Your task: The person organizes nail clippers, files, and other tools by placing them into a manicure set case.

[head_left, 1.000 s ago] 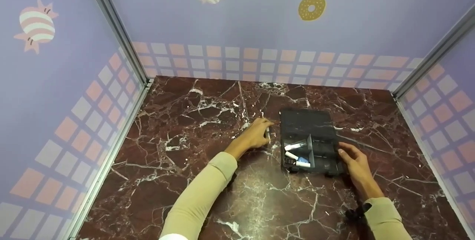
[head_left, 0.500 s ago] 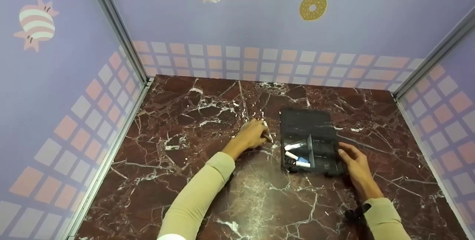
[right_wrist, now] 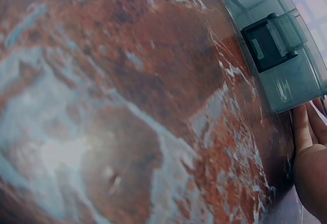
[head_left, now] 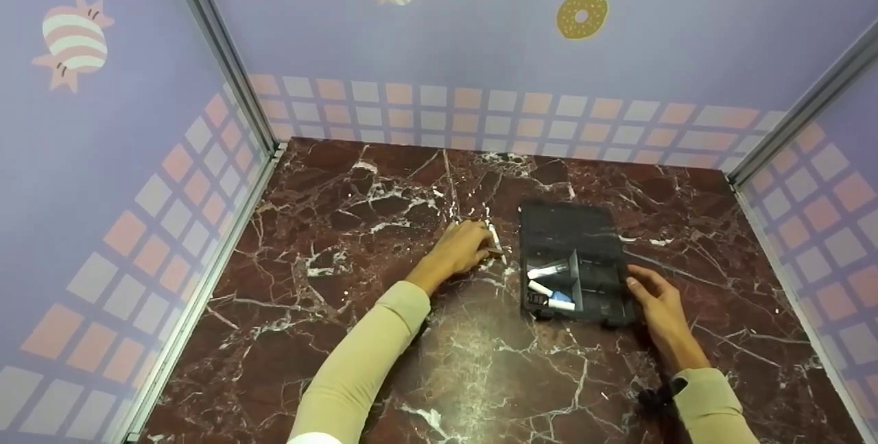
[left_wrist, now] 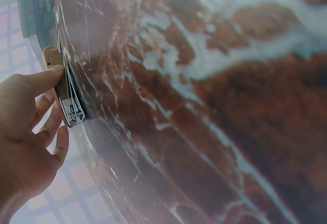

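In the head view my left hand [head_left: 461, 246] is low over the marbled tabletop, left of the plastic box. Between its thumb and fingers it pinches a pocket knife [left_wrist: 61, 83], with a tan side and stacked metal layers in the left wrist view. Its bright strip [head_left: 494, 235] shows beside the fingertips from above. The dark see-through box [head_left: 566, 228] has divided compartments at its near end. Straight fingers of my right hand [head_left: 660, 301] touch its right side; in the right wrist view they meet the box's corner, near a black latch [right_wrist: 268, 43].
The box's left compartment holds a clear and white piece [head_left: 547, 271], more white pieces [head_left: 561, 305] and a blue one [head_left: 562, 295]. Marbled tabletop [head_left: 384, 252] surrounds the box. Patterned panels [head_left: 439, 32] wall in the back and both sides.
My left hand has shifted slightly left and toward me, and more of the pocket knife's bright strip shows beside the fingertips. Box and right hand have stayed in place.
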Demonstrator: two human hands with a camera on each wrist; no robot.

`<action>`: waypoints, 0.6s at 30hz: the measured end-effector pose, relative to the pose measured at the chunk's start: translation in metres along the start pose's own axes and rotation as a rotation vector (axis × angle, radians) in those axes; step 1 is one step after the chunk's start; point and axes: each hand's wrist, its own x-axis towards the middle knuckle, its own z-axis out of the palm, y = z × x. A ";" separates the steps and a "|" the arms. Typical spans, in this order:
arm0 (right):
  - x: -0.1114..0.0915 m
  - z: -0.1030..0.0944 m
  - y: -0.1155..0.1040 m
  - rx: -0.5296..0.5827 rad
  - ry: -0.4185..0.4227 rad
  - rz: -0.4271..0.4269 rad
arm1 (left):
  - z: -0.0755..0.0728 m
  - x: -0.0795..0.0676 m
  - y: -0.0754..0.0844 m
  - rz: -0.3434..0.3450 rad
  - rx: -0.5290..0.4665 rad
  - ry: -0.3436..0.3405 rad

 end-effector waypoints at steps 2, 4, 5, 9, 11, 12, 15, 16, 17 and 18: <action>0.000 0.000 0.000 0.001 0.001 0.002 | 0.000 0.000 0.000 0.011 -0.001 0.001; 0.000 -0.001 0.000 0.000 -0.003 0.004 | -0.002 -0.001 0.000 0.017 -0.014 -0.003; 0.000 -0.001 0.000 -0.005 -0.006 0.002 | -0.002 -0.001 0.000 0.023 -0.026 -0.005; -0.002 0.000 -0.001 -0.013 -0.011 -0.012 | -0.008 -0.002 0.006 0.041 -0.067 -0.018; -0.002 0.000 -0.001 -0.014 -0.008 -0.020 | -0.010 -0.002 0.010 0.054 -0.072 -0.020; -0.002 0.000 -0.001 -0.011 -0.006 -0.022 | -0.011 -0.002 0.011 0.056 -0.070 -0.023; -0.003 0.000 -0.001 -0.019 -0.004 -0.025 | -0.015 -0.002 0.017 0.061 -0.073 -0.024; -0.003 0.000 -0.001 -0.013 -0.002 -0.024 | -0.016 -0.002 0.019 0.065 -0.081 -0.023; -0.002 0.000 -0.001 -0.020 -0.002 -0.023 | -0.016 -0.001 0.020 0.072 -0.095 -0.021; -0.002 0.000 -0.001 -0.024 -0.003 -0.021 | -0.017 -0.001 0.022 0.081 -0.113 -0.019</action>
